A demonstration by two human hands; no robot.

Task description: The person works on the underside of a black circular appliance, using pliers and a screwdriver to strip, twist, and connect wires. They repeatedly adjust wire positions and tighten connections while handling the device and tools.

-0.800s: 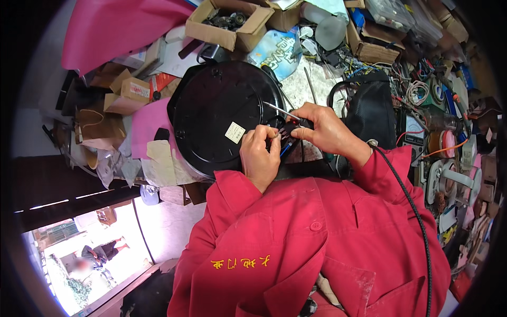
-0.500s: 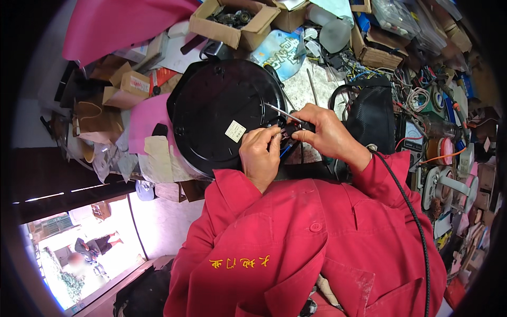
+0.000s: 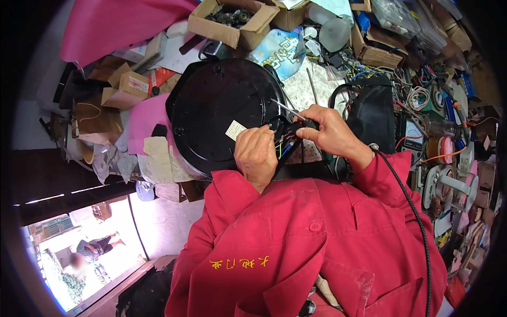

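Observation:
A round black appliance [image 3: 219, 108] lies upside down with its flat base facing me and a small white sticker [image 3: 235, 130] near its edge. My left hand [image 3: 257, 156] grips a small black part [image 3: 283, 132] at the appliance's rim, where thin coloured wires show. My right hand [image 3: 327, 131] holds a screwdriver [image 3: 289, 110] by its handle, its thin metal shaft pointing left onto the base. Both red sleeves come up from the lower edge.
Open cardboard boxes [image 3: 229, 21] and a pink cloth [image 3: 113, 26] lie at the back. A black bag [image 3: 377, 113] stands right of my hands. Wires, spools and tools [image 3: 443, 142] crowd the right side. A black cable [image 3: 417, 227] runs down my right sleeve.
Both hands stay on the appliance's rim with only slight shifts. The view has drifted a little.

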